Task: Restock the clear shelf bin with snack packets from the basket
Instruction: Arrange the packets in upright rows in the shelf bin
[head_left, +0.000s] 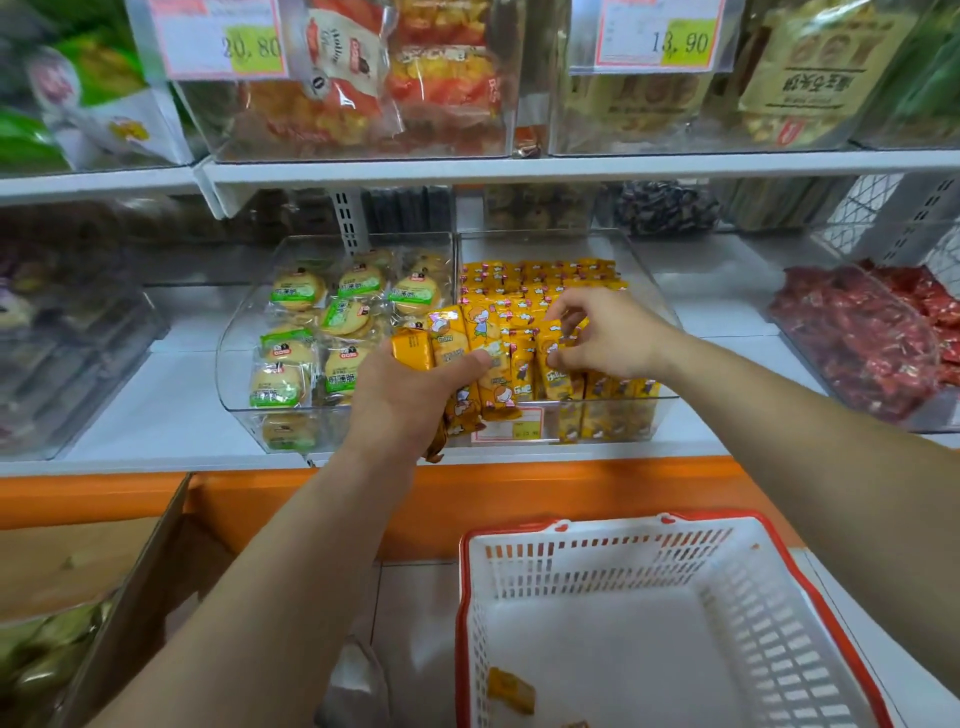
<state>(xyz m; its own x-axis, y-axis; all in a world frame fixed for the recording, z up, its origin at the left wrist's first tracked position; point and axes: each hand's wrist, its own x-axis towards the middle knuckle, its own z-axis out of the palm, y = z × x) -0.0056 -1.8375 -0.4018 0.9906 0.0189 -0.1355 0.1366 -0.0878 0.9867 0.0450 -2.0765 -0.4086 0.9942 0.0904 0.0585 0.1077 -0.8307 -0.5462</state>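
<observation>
A clear shelf bin (644, 249) on the middle shelf holds several rows of yellow snack packets (540, 280). My left hand (400, 400) is closed around a bunch of the same yellow packets (470, 353), held over the bin's front edge. My right hand (608, 332) reaches into the bin, its fingertips pinching one upright yellow packet (553, 364). Below, at the lower right, the white basket with a red rim (727, 561) holds one yellow packet (511, 688) on its floor.
A neighbouring clear bin (234, 332) of round green-labelled biscuits sits to the left. A bin of red packets (857, 343) is at the right. Upper shelf bins with price tags hang above. A cardboard box (130, 597) stands at the lower left.
</observation>
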